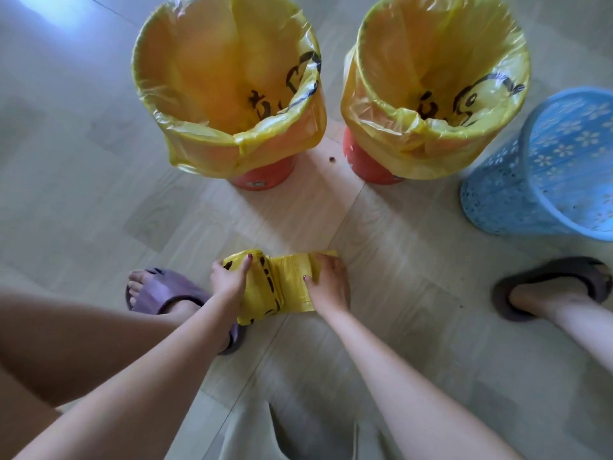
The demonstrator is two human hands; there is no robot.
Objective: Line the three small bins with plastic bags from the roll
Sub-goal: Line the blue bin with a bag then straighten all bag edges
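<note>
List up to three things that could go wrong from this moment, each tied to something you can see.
1. Both hands, left and right, pull the yellow plastic bag roll; the thin film might tear unevenly.
2. The perforated blue plastic bin is unlined and leans, so it may tip.
3. The small dark crumb on the floor could be missed.

A home, by the look of it: pale wood-look floor (pixel 99 180), bare feet in soft house slippers (pixel 159 290), and 3 small household bins (pixel 544 167) standing on the floor.
</note>
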